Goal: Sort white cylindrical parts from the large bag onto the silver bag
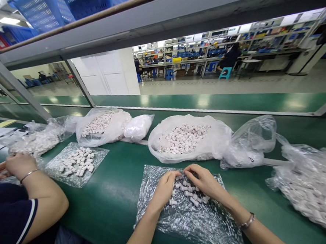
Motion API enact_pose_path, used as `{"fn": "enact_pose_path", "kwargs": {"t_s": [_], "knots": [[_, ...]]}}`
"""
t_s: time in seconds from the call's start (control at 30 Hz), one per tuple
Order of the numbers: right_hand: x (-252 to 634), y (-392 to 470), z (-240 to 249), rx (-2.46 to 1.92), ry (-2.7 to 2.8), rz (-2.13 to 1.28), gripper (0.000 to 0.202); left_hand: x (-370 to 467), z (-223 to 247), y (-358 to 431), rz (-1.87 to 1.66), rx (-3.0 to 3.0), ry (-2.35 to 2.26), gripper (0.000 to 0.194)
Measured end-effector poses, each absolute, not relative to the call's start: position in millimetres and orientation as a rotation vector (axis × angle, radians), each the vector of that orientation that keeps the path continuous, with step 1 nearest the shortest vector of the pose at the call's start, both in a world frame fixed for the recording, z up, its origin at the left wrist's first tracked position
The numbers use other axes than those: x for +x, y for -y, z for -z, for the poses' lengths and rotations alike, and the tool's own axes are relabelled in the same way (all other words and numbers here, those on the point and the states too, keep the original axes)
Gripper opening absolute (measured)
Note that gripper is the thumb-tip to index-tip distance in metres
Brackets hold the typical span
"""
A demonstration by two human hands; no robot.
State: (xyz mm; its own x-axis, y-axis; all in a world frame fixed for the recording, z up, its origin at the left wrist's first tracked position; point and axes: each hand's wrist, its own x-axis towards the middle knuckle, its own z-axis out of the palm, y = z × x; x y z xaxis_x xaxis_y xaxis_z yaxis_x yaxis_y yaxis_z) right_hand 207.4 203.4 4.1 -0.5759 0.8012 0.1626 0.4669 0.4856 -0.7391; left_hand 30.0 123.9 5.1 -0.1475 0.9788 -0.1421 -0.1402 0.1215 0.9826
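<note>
My left hand (167,186) and my right hand (202,179) meet over a sheet of clear plastic (185,223) on the green table. Fingers on both are bent in a pinch, the tips almost touching; what they hold, if anything, is too small to make out. Beneath and between them lie several small white cylindrical parts (194,200), loosely spread on the plastic. Just beyond my hands sits an open plastic bag (155,137) full of similar small white parts (183,137).
Right of me lies a big clear bag of white parts (313,186), beside a crumpled bag (252,142). At left, a co-worker's arm (45,191) reaches over the table near another plastic sheet of parts (78,162). An overhead shelf (156,17) carries blue crates (46,13).
</note>
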Motion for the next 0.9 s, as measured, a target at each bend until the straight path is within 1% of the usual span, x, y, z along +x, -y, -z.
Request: {"fn": "enact_pose_path", "kwargs": {"t_s": [0.1, 0.23, 0.33, 0.4, 0.47, 0.57, 0.63, 0.7, 0.9], "knots": [[212.4, -213.0, 1.2, -1.061, 2.089, -1.134, 0.028, 35.2, -6.9, -118.2, -1.363, 1.119, -1.280, 0.021], [220.1, -225.8, 7.6, -1.076, 1.996, -1.258, 0.036, 46.5, -29.6, -127.9, -1.455, 1.314, -1.196, 0.020], [222.7, -228.5, 8.6, -1.048, 1.959, -1.316, 0.038, 53.6, -47.6, -170.2, -1.390, 1.516, -1.166, 0.019], [223.1, -228.1, 8.8, -1.034, 1.947, -1.333, 0.038, 55.8, -51.6, -213.3, -1.280, 1.663, -1.310, 0.020], [223.3, -227.6, 9.8, -1.030, 1.937, -1.343, 0.038, 56.1, -48.7, -258.9, -1.209, 1.721, -1.433, 0.025], [224.3, -228.0, 12.0, -1.021, 1.925, -1.350, 0.037, 56.3, -36.2, -312.0, -1.067, 1.780, -1.643, 0.045], [225.5, -228.3, 13.0, -1.012, 1.922, -1.353, 0.035, 58.4, -25.8, -331.3, -0.965, 1.820, -1.747, 0.055], [226.8, -228.1, 13.2, -1.005, 1.921, -1.357, 0.034, 61.9, -16.1, -339.9, -0.886, 1.863, -1.808, 0.055], [228.9, -227.2, 14.0, -1.005, 1.910, -1.358, 0.031, 65.7, -1.1, -347.8, -0.782, 1.901, -1.821, 0.042]]}}
